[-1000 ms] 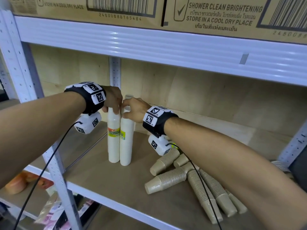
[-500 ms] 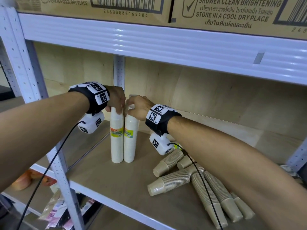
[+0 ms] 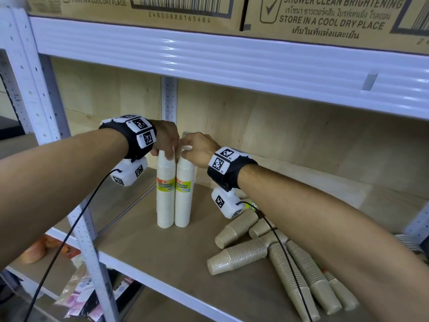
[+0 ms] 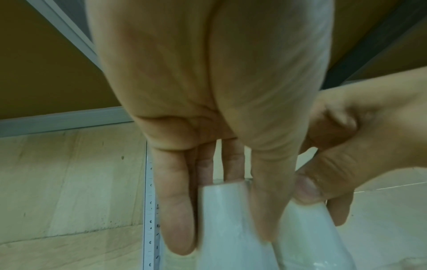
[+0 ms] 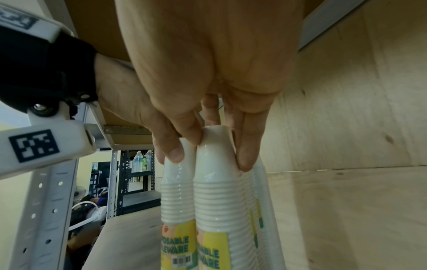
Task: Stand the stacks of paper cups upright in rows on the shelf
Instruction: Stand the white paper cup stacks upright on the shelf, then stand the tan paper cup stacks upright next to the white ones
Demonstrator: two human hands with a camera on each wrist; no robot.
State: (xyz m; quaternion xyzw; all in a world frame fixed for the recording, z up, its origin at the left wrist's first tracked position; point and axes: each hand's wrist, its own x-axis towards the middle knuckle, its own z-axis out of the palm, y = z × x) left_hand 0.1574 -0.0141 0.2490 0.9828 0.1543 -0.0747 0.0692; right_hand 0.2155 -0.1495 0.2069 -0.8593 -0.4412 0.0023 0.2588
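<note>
Left hand [image 3: 166, 141] grips an upright white cup stack [image 3: 165, 196] by its top; right hand [image 3: 199, 149] pinches the adjoining stack [image 3: 184, 196]; possibly a third behind.

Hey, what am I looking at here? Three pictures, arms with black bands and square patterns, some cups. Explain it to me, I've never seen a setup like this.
No machine here: a person works with bare hands and wears three cameras. The wide picture comes from the head camera; the other two look along each wrist at the fingers. The black wristbands carry printed square markers. The left hand pinches the top of a tall white wrapped stack of paper cups; the right hand pinches the top of a second white stack beside it. Both stand upright on the brown wooden shelf. To the right, several brown stacks of paper cups lie on their sides.
</note>
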